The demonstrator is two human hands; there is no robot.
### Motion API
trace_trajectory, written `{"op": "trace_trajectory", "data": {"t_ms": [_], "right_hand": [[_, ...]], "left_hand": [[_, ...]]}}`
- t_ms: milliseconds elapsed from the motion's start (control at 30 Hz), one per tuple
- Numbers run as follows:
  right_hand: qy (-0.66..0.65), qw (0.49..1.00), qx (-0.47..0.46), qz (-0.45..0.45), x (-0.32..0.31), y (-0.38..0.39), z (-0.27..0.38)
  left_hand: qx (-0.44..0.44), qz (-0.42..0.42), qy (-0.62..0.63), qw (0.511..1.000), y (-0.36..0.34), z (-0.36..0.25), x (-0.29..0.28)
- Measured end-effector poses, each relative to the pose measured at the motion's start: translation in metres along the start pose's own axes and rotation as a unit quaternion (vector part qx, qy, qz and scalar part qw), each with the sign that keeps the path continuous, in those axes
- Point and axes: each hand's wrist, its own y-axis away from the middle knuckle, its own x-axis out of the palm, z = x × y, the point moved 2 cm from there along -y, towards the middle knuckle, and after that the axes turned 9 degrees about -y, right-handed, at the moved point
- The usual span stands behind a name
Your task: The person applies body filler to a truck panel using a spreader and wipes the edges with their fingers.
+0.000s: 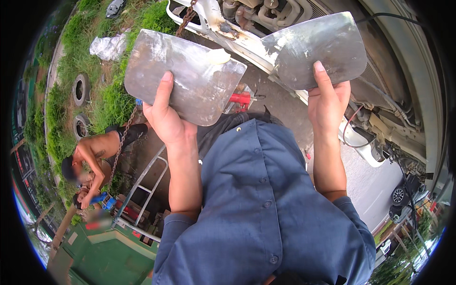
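Observation:
In my left hand (pixel 167 114) is a flat grey metal plate (pixel 190 85) with rounded corners, its thumb lying on top and the fingers hidden underneath. A small pale yellow lump (pixel 217 56), like body filler, sits near that plate's far edge. My right hand (pixel 328 102) grips a second metal plate (pixel 323 45) the same way, by its near edge. Whitish smears mark both faces. The two plates are held up side by side, apart from each other, in front of a vehicle's white damaged body panel (pixel 247 45).
Exposed engine parts (pixel 266 14) and hanging cables lie beyond and to the right. A rusty chain (pixel 124 137) hangs at left, near a metal ladder (pixel 151 190) and a green box (pixel 111 256). A bent-over person (pixel 102 147) works there. Two tyres (pixel 81 90) rest on grass.

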Motion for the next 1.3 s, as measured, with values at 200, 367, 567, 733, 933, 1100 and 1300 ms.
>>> {"op": "trace_trajectory", "data": {"t_ms": [200,367,567,733,933,1100,1300], "right_hand": [[-0.021,1.0,-0.009,0.004,0.01,-0.003,-0.006],[0.024,0.997,-0.064,0.023,0.024,0.0,-0.003],[0.003,0.994,-0.093,0.05,0.036,0.003,-0.002],[-0.013,0.991,-0.13,-0.001,0.05,0.008,-0.002],[0.045,0.969,-0.241,0.034,0.044,0.014,-0.011],[0.149,0.945,-0.291,0.022,0.046,0.02,-0.011],[0.151,0.972,-0.18,0.02,0.033,0.007,-0.007]], "left_hand": [[-0.019,0.002,-0.023,1.0,0.005,0.007,-0.001],[-0.028,0.047,0.024,0.998,0.015,0.011,0.025],[-0.057,0.055,0.068,0.995,0.014,0.014,0.048],[-0.085,0.046,0.086,0.992,0.009,0.014,0.057],[-0.058,0.04,0.086,0.994,0.001,0.012,0.07],[-0.005,0.015,0.072,0.997,-0.015,0.014,0.08],[0.034,0.039,0.116,0.992,-0.051,-0.013,0.086]]}}
